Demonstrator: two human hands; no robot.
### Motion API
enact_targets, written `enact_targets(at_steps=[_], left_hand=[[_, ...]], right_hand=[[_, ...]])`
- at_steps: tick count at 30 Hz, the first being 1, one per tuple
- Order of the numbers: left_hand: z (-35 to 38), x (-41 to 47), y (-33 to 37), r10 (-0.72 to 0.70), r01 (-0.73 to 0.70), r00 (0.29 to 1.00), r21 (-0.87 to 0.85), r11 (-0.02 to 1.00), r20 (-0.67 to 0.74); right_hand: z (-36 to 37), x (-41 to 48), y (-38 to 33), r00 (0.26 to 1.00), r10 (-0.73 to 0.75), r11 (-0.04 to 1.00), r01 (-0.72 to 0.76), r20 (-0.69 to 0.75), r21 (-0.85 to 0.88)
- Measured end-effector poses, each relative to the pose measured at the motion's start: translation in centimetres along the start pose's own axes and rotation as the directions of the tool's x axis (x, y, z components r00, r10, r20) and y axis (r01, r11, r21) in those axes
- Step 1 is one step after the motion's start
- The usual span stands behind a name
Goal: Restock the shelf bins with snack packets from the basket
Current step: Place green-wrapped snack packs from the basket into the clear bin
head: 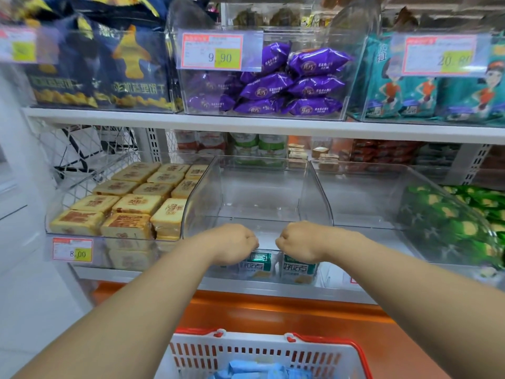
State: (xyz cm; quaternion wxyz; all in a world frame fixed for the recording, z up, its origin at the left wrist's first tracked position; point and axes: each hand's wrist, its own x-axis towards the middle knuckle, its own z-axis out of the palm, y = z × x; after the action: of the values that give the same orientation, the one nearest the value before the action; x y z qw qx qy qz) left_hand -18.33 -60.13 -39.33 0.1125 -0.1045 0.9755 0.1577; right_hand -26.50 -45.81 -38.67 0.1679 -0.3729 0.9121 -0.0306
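Note:
Both my hands reach into the front of a nearly empty clear bin [261, 187] on the lower shelf. My left hand [235, 243] holds a green-and-white snack packet [258, 265] upright at the bin's front wall, fingers curled over its top. My right hand [296, 242] does the same with a second green-and-white packet [299, 269] beside it. A white basket with a red rim [262, 354] stands below at the frame's bottom, with blue packets [257, 370] inside.
To the left a clear bin holds several tan biscuit packs [131, 203]. An empty clear bin [366, 192] and green corn-print packets [448, 220] lie to the right. The upper shelf carries dark bags, purple packets [289, 83] and teal bags. An orange ledge [273, 310] runs under the shelf.

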Motion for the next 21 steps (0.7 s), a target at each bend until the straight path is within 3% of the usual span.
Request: enact_targets(at_steps=[3,14,21], left_hand=[[0.2,0.0,0.0,-0.002,0.002,1.0,0.007,1.0,0.003],[0.2,-0.5,0.0,0.005,-0.004,1.0,0.049,0.999,-0.018],[0.3,-0.5,0.0,0.017,-0.015,1.0,0.055,0.998,-0.026]], right_hand=[[0.2,-0.1,0.2,0.999,-0.04,0.996,0.042,0.033,-0.075],[-0.2,-0.1,-0.7,0.987,0.039,0.997,-0.028,0.158,-0.071],[0.3,-1.1,-0.6,0.994,0.062,0.998,-0.061,0.086,-0.013]])
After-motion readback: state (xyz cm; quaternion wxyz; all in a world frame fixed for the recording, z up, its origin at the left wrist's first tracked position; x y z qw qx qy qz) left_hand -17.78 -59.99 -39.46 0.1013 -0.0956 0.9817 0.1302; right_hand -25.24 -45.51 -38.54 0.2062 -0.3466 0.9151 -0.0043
